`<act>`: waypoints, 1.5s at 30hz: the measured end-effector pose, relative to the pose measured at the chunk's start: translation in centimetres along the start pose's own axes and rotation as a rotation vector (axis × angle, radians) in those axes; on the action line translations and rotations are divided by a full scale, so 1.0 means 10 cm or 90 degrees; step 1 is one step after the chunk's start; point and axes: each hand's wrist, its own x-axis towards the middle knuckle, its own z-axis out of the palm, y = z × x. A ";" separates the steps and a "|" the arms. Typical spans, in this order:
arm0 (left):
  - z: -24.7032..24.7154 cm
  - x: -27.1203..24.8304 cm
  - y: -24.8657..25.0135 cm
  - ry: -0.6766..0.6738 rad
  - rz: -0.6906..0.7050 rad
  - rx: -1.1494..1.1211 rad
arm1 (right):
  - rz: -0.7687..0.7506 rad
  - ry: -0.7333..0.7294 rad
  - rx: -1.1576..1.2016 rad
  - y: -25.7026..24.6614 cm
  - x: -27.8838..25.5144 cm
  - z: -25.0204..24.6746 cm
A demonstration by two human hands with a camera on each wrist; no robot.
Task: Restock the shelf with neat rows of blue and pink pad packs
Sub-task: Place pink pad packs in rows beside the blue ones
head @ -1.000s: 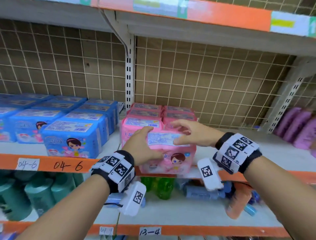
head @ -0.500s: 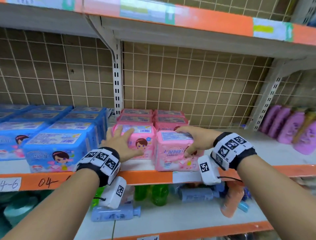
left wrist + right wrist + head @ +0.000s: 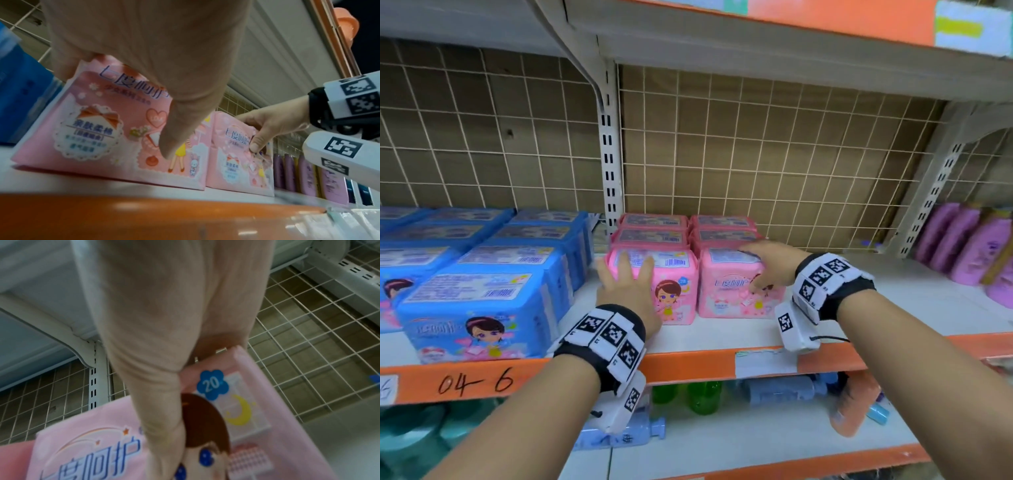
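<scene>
My left hand [image 3: 627, 287] lies spread, fingers straight and fanned, flat against the front and top edge of the left front pink pack [image 3: 668, 286] on the middle shelf [image 3: 722, 334]. My right hand [image 3: 774, 265] curls over the right front pink pack [image 3: 729, 287]: fingers on its top, thumb pressed to its printed face, as the left wrist view shows [image 3: 265, 128]. Both forearms reach in from below, wrists level with the shelf lip, each wearing a black band [image 3: 835, 291] with white square-coded tags.

The two front pink packs stand upright, side by side and touching, at the head of two rows of pink packs [image 3: 688, 229] running back toward the wire grid [image 3: 774, 154]. To their left, well apart from my hands, sit rows of blue packs [image 3: 482, 291], the nearest at the shelf's front edge.

Each pink front carries a cartoon girl with brown hair, a yellow moon and a blue flower badge reading "20" [image 3: 212, 384]; the Chinese brand lettering is there, but I cannot read it surely through the blur. Barcode labels sit on the pack tops. The orange shelf strip [image 3: 688, 366] bears handwritten "04 6" [image 3: 476, 382]. Purple pouches [image 3: 962, 240] stand at far right; green bottles [image 3: 703, 397] on the shelf below.
</scene>
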 end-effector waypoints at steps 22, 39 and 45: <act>-0.08 -0.10 0.23 0.002 -0.038 -0.035 | 0.020 0.092 -0.169 -0.21 -0.25 0.26; 2.38 -2.27 1.40 -0.142 -0.041 -0.420 | 0.019 0.157 0.543 0.76 -2.25 2.23; 4.17 -3.00 1.30 -0.439 -0.210 -0.416 | 0.232 -0.159 0.560 1.02 -2.98 4.32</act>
